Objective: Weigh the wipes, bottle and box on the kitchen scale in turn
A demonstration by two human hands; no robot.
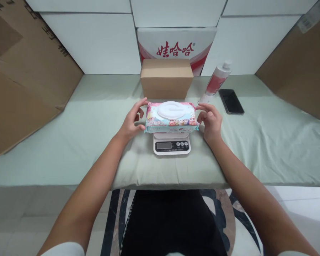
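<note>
A pink and blue pack of wet wipes (171, 117) with a white oval lid lies flat on a small white kitchen scale (171, 145), whose dark display faces me. My left hand (132, 120) is at the pack's left end, fingertips touching its upper corner. At the right end my right hand (210, 120) rests its fingertips on the pack's corner. Both hands have their fingers spread and loosely curved around the pack's ends.
A closed brown cardboard box (166, 78) stands just behind the scale. A white and red tube (215, 82) leans to its right, next to a black phone (231, 101). Large cardboard sheets (24, 74) flank the green-covered table (82, 142).
</note>
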